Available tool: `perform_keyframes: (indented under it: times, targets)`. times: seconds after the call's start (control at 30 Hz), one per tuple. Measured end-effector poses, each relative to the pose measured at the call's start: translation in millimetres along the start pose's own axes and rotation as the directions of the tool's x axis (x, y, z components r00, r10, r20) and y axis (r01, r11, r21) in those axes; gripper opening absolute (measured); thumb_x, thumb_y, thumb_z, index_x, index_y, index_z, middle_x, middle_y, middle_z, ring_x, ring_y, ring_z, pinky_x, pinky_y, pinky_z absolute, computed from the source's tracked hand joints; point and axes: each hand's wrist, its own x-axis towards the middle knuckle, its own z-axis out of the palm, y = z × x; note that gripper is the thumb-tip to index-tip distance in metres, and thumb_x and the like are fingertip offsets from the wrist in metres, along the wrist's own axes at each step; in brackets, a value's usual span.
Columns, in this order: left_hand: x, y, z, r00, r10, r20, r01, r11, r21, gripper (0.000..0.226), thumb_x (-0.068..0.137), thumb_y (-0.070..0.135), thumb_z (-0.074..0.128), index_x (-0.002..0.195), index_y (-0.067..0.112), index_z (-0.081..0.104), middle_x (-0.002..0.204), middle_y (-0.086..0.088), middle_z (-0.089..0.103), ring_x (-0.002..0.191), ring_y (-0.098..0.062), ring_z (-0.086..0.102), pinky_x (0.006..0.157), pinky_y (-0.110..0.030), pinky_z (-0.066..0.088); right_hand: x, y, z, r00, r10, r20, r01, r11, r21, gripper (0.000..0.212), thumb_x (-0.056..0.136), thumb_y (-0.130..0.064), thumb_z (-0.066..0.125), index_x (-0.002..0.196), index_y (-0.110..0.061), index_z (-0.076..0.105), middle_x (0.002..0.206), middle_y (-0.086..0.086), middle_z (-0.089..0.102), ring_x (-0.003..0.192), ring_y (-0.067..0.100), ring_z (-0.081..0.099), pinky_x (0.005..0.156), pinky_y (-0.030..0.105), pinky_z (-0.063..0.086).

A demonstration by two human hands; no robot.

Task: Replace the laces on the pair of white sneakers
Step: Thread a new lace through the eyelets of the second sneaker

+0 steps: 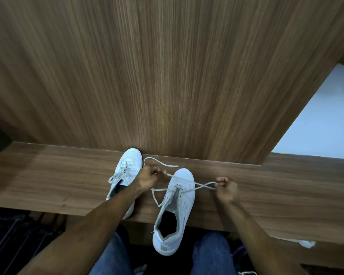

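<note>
Two white sneakers lie on a narrow wooden ledge (48,181). The left sneaker (127,161) is laced, its bow loose, and my left forearm crosses its heel. The right sneaker (179,203) points away from me, its heel hanging over the ledge's front edge. A pale lace (204,185) runs through its upper eyelets and crosses over the toe. My left hand (149,176) pinches one end of that lace to the left of the toe; the tail loops behind the hand. My right hand (225,188) pinches the other end, pulled out to the right.
A tall wooden panel (167,76) rises straight behind the ledge. My knees in blue jeans (213,253) sit under the ledge's front. A white floor (316,126) shows at right, and another white object (306,243) peeks from beneath the ledge.
</note>
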Motion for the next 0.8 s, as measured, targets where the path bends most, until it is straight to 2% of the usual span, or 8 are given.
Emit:
perform_keyframes:
  times: [0.07,0.13,0.27,0.37,0.5,0.6,0.7,0.8]
  targets:
    - [0.7,4.0,7.7,0.999,0.037,0.026,-0.037,0.999,-0.002,0.023,0.09,0.017,0.066,0.075,-0.001,0.066,0.064,0.003,0.061,0.057,-0.002,0.052,0.063,-0.022,0.046,-11.2,-5.6,7.9,0.971,-0.201,0.128,0.22,0.962,-0.16,0.032,0.084,-0.001,0.063,0.114,-0.011,0.064,0.108,-0.002,0.06,0.099,0.013,0.057,0.089,0.027,0.046]
    - [0.0,10.6,19.9,0.993,0.083,0.078,-0.084,0.996,0.018,0.023,0.089,0.016,0.067,0.079,-0.005,0.066,0.068,-0.002,0.06,0.055,0.0,0.052,0.059,-0.016,0.046,-23.8,-18.8,19.1,0.886,-0.327,0.328,0.387,0.912,-0.135,0.035,0.086,-0.008,0.065,0.12,-0.015,0.061,0.113,-0.007,0.054,0.105,0.008,0.051,0.088,0.019,0.039]
    - [0.6,15.7,39.7,0.983,0.143,0.118,-0.151,0.987,0.06,0.025,0.088,0.017,0.069,0.064,0.021,0.063,0.06,0.003,0.058,0.051,-0.001,0.052,0.057,-0.023,0.046,-32.6,-31.5,40.9,0.746,-0.456,0.485,0.568,0.816,-0.105,0.011,0.089,-0.015,0.062,0.096,-0.019,0.071,0.099,-0.008,0.063,0.095,0.009,0.057,0.086,0.031,0.046]
    - [2.3,5.2,34.1,0.989,0.101,0.104,-0.111,0.989,0.097,0.026,0.089,0.024,0.068,0.067,0.011,0.064,0.059,0.002,0.057,0.052,-0.005,0.051,0.056,-0.022,0.043,-25.0,-28.6,34.1,0.833,-0.401,0.38,0.487,0.858,-0.162,0.015,0.092,-0.021,0.06,0.085,-0.02,0.073,0.085,-0.005,0.07,0.08,0.012,0.063,0.069,0.027,0.046]
    - [3.0,-17.3,12.3,0.997,0.071,0.038,-0.076,0.986,0.151,0.03,0.087,0.025,0.069,0.06,0.015,0.061,0.058,0.006,0.053,0.057,-0.006,0.046,0.063,-0.024,0.039,-7.0,-13.3,5.3,0.971,-0.211,0.111,0.226,0.962,-0.15,0.014,0.089,-0.019,0.063,0.088,-0.018,0.076,0.093,0.002,0.075,0.093,0.021,0.068,0.078,0.028,0.048]
    - [-0.1,-22.0,4.1,0.999,0.05,-0.012,-0.048,0.986,0.16,0.033,0.086,0.025,0.07,0.056,0.023,0.058,0.05,0.013,0.05,0.05,0.001,0.043,0.057,-0.02,0.037,2.2,-1.0,-11.1,0.995,-0.093,0.024,0.096,0.978,-0.184,0.017,0.088,-0.013,0.061,0.09,-0.017,0.077,0.099,0.009,0.074,0.1,0.026,0.066,0.08,0.026,0.045]
    - [0.1,-20.4,9.0,0.999,0.044,-0.012,-0.042,0.992,0.118,0.029,0.085,0.022,0.072,0.058,0.026,0.063,0.047,0.017,0.052,0.05,0.003,0.044,0.059,-0.019,0.038,-0.1,4.7,-6.3,0.982,-0.148,0.12,0.181,0.922,-0.342,0.027,0.086,-0.015,0.06,0.11,-0.021,0.071,0.116,0.004,0.069,0.111,0.026,0.062,0.091,0.031,0.048]
    - [-0.5,-13.2,24.6,0.996,0.068,0.051,-0.074,0.99,0.116,0.025,0.084,0.024,0.073,0.06,0.027,0.066,0.055,0.011,0.056,0.057,-0.004,0.046,0.062,-0.025,0.039,-15.8,-1.0,14.4,0.873,-0.369,0.32,0.471,0.809,-0.352,0.043,0.085,-0.016,0.063,0.128,-0.022,0.06,0.129,0.001,0.057,0.117,0.021,0.055,0.095,0.024,0.042]
